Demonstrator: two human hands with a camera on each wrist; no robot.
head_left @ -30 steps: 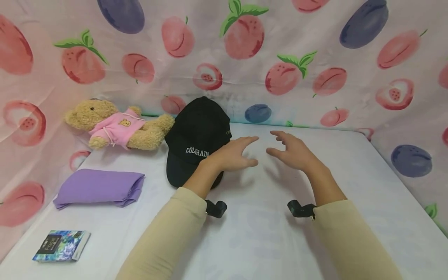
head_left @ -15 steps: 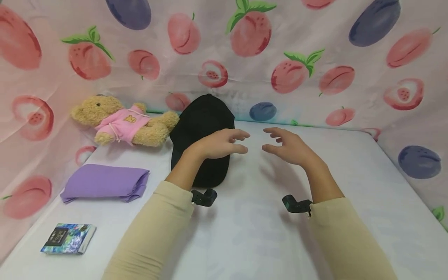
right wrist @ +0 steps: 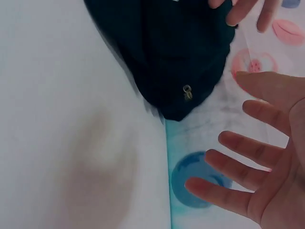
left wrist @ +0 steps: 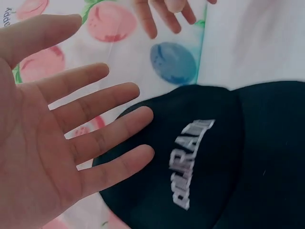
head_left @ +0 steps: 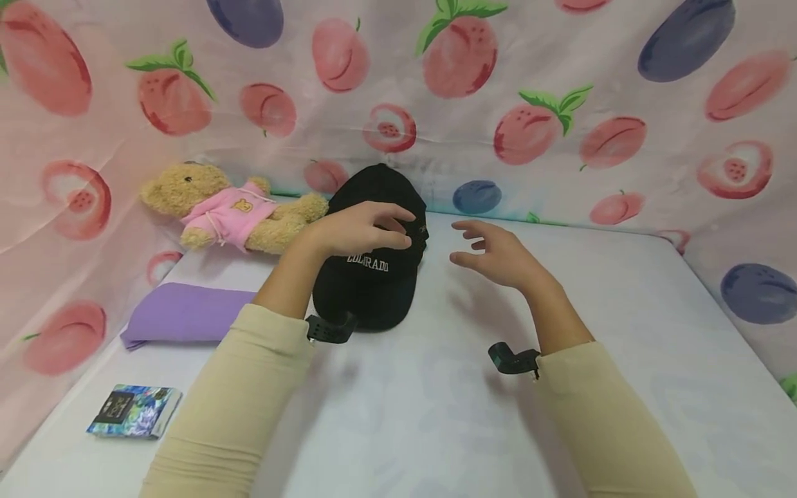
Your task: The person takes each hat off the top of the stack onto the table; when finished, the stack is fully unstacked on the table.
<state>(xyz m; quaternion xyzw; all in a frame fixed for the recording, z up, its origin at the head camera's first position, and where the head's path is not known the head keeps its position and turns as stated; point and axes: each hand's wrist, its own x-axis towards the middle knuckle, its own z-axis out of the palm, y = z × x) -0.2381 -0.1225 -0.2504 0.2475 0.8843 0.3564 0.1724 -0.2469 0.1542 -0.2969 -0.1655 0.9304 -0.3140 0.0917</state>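
A black baseball cap [head_left: 373, 290] with white COLORADO lettering lies at the back middle of the white surface. Over its crown hovers my left hand [head_left: 358, 228], fingers spread and nothing held; whether it touches the cap is hard to tell in the head view. In the left wrist view the palm of this left hand [left wrist: 90, 129] is bare in front of the cap [left wrist: 200, 162]. To the right of the cap, my right hand [head_left: 495, 256] is raised above the surface, its fingers apart and holding nothing. The right wrist view shows that right hand [right wrist: 252, 167] beside the cap [right wrist: 186, 52].
A teddy bear [head_left: 230, 214] in a pink hoodie lies at the back left, its feet by the cap. Nearer are a folded purple cloth [head_left: 187, 315], partly behind my left arm, and a small colourful box or book [head_left: 133, 411]. A fruit-patterned curtain [head_left: 461, 131] hangs behind.
My left hand has moved left and slightly up, from the cap's right side to above its crown. The right hand has shifted slightly left. The whole scene has drifted a little rightward in view.
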